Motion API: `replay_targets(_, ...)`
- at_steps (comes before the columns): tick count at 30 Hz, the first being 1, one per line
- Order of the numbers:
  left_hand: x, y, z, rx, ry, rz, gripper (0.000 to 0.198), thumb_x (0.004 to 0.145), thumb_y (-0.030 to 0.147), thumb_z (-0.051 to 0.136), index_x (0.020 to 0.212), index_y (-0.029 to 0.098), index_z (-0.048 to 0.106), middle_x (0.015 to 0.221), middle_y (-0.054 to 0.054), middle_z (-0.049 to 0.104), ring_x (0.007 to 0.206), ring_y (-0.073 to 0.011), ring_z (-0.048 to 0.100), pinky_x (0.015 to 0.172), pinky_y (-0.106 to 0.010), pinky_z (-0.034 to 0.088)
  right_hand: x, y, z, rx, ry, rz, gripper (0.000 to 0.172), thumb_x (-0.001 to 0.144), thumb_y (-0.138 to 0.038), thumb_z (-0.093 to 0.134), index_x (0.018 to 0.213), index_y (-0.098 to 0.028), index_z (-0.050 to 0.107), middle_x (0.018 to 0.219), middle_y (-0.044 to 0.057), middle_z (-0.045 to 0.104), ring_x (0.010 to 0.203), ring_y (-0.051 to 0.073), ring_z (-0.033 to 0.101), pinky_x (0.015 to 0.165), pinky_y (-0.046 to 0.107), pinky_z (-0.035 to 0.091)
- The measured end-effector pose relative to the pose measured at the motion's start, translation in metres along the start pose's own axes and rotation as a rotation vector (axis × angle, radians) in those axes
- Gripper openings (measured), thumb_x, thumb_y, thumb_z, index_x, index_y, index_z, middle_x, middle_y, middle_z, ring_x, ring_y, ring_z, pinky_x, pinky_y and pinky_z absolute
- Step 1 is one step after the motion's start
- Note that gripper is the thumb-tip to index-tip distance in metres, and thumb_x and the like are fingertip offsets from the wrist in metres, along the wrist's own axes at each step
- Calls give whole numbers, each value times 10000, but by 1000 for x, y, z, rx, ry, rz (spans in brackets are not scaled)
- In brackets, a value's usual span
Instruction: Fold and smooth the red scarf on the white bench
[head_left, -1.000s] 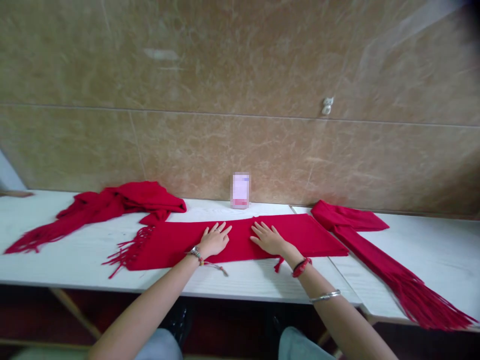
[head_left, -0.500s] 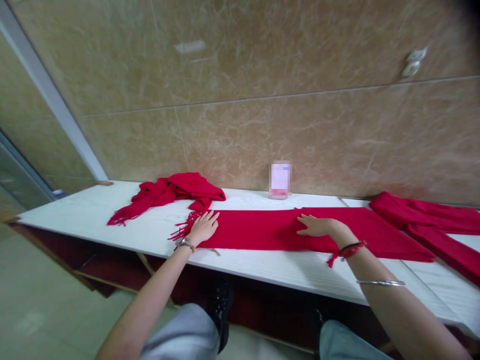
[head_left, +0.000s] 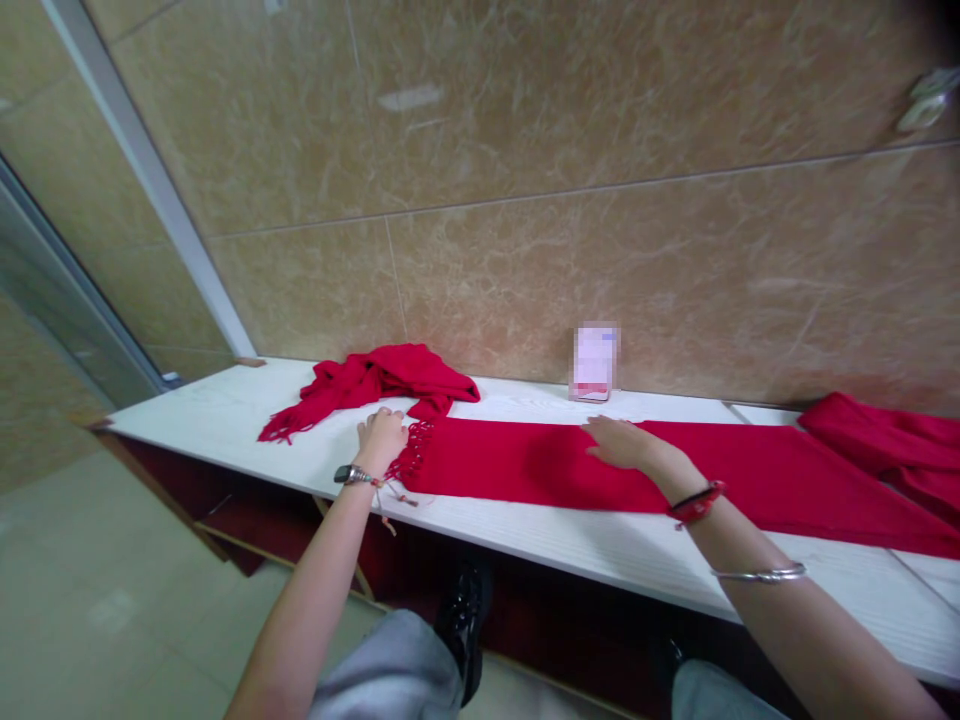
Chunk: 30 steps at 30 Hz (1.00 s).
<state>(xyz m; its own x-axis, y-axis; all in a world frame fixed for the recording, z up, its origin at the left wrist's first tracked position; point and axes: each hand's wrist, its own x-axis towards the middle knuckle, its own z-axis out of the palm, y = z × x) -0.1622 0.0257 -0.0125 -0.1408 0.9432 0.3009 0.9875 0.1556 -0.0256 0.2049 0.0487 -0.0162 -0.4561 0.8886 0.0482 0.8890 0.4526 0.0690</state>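
Mostly flat and smooth, a scarf (head_left: pixel 517 460) of plain, saturated red, laid lengthwise along the white surface (head_left: pixel 495 535). Runs as one broad band with fairly straight long edges, out toward the right border of the view, meeting there a bent scarf (head_left: pixel 877 435) of similar red. Breaks at the left end into a fringe (head_left: pixel 411 455) of thin, tangled strands. Shows hardly a crease across the main stretch, only a darker patch of shade just left of the right hand (head_left: pixel 619 443).

Right beside the fringe, the left hand (head_left: pixel 382 440), with curled fingers; cannot tell about any grip on the strands. Over the middle of the scarf, the right hand, palm down, with outstretched fingers a little apart and nothing between; cannot tell about contact with the cloth.

Behind the fringed end, near the wall (head_left: pixel 487 270), a rumpled scarf (head_left: pixel 397 375) in loose heaped folds, trailing tassels to the left. Farther right, also near the wall, an upright phone (head_left: pixel 596 355), obscured by coarse pixel squares. Around the right wrist, a red bracelet (head_left: pixel 696 503).
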Motion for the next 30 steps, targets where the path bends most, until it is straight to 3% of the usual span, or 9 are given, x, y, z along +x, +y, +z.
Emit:
replay_targets(4,6,0,5,-165,-60,442,233,757,131,451,926,185,601,974,-45,594,935,-168,526,873,-260,383,14,-71,-8,107,-10,-265,553,868,-355,401,1342,-81,327,1386,144,328,1275,247,279,1032,373,279)
replay_targets(6,5,0,12,-187,-98,519,220,738,119,464,894,200,597,951,-27,594,925,-160,523,868,-253,384,16,-97,-7,186,-34,-344,603,870,-436,368,1376,-128,255,1428,116,246,1301,270,204,1032,440,258)
replay_targets(10,0,-10,20,-118,-100,357,230,777,134,430,909,230,592,1011,-23,584,965,-173,510,885,-303,368,14,-115,5,215,-198,-345,573,879,-484,293,1384,-221,230,1452,79,176,1312,321,124,987,592,205)
replay_targets(15,-3,-28,14,54,-151,-65,267,796,153,417,997,208,583,1081,-112,567,1001,-293,507,833,-477,372,12,-108,17,211,-162,-363,552,894,-475,234,1392,-242,188,1458,64,158,1319,304,91,997,595,151)
replay_targets(18,0,-25,1,0,-114,-85,311,795,157,411,1066,154,565,1120,-160,540,1028,-303,499,845,-464,380,13,-108,17,200,-172,-348,567,893,-485,215,1395,-225,179,1460,64,145,1320,300,87,1007,579,143)
replay_targets(21,1,-9,-15,-151,-61,258,337,774,120,401,1065,171,563,1124,-89,549,1047,-200,491,917,-317,363,13,-109,16,187,-186,-346,565,892,-487,213,1394,-228,186,1461,62,136,1319,303,92,1002,584,148)
replay_targets(24,-4,6,-21,-235,-225,613,294,695,96,466,933,195,609,1020,-30,596,972,-156,522,889,-240,379,14,-109,19,204,-164,-351,559,888,-489,226,1389,-241,203,1459,66,147,1317,308,103,991,598,156)
replay_targets(27,-9,6,-16,-96,-359,367,263,659,112,520,869,231,626,998,-9,617,947,-173,543,856,-271,395,14,-108,22,223,-144,-359,538,888,-491,222,1375,-264,247,1459,59,156,1317,308,106,993,599,144)
replay_targets(30,-12,-11,-12,59,-302,-19,210,677,132,531,857,172,634,1005,-117,625,959,-288,546,831,-439,382,14,-107,24,236,-140,-362,540,887,-499,213,1373,-268,254,1458,59,164,1317,304,107,996,596,138)
